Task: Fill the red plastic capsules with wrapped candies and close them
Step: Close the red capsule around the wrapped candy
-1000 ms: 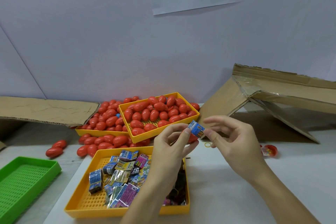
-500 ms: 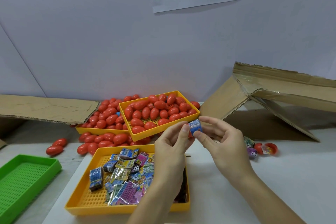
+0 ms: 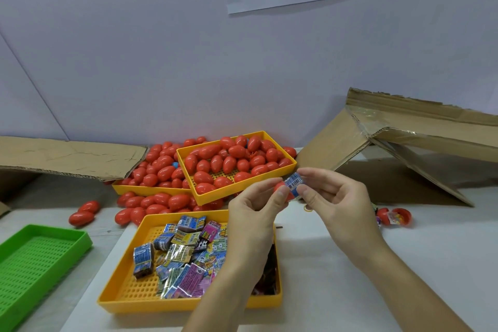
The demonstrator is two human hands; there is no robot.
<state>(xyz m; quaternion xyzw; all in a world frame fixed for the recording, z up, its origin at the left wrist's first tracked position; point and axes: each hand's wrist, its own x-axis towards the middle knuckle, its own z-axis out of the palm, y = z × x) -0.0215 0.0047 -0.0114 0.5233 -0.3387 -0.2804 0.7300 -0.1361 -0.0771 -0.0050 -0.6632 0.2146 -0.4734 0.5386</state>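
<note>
My left hand (image 3: 256,207) grips a red capsule half (image 3: 280,188), mostly hidden behind its fingers. My right hand (image 3: 331,197) pinches a blue wrapped candy (image 3: 294,183) right at the capsule's opening. Both hands hover above the table, just past the near yellow tray (image 3: 126,296) that holds several wrapped candies (image 3: 186,250). Red capsules (image 3: 231,162) fill a tilted yellow tray (image 3: 242,188) behind the hands.
A second yellow tray (image 3: 129,190) with more red capsules sits further left, with loose capsules (image 3: 83,214) around it. A green tray (image 3: 40,264) lies at the left. An open filled capsule (image 3: 394,217) lies at the right. Cardboard pieces (image 3: 404,137) lean against the wall.
The blue candy has moved down from my left hand's fingertips into my right hand's pinch, and a red capsule half now shows in my left hand. Both hands have drawn closer together.
</note>
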